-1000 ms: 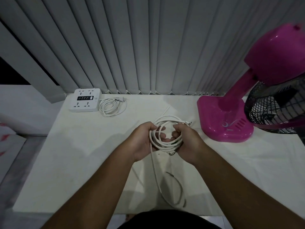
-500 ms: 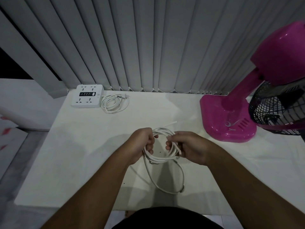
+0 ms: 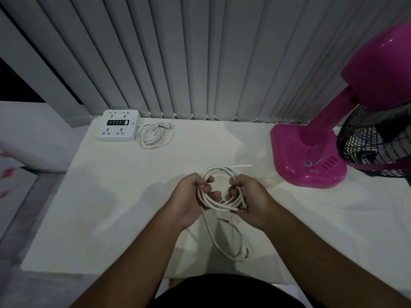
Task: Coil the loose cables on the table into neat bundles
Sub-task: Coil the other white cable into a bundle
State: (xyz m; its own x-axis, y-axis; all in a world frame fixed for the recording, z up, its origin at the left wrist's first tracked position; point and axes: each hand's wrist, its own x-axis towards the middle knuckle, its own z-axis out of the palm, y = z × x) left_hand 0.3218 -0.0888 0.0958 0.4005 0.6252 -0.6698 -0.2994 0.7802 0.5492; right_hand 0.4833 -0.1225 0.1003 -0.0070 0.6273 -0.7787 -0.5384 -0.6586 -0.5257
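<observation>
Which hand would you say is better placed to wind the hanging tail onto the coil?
Probably the right hand: the left hand grips the coil where the tail leaves it, and the tail loops below the right.
</observation>
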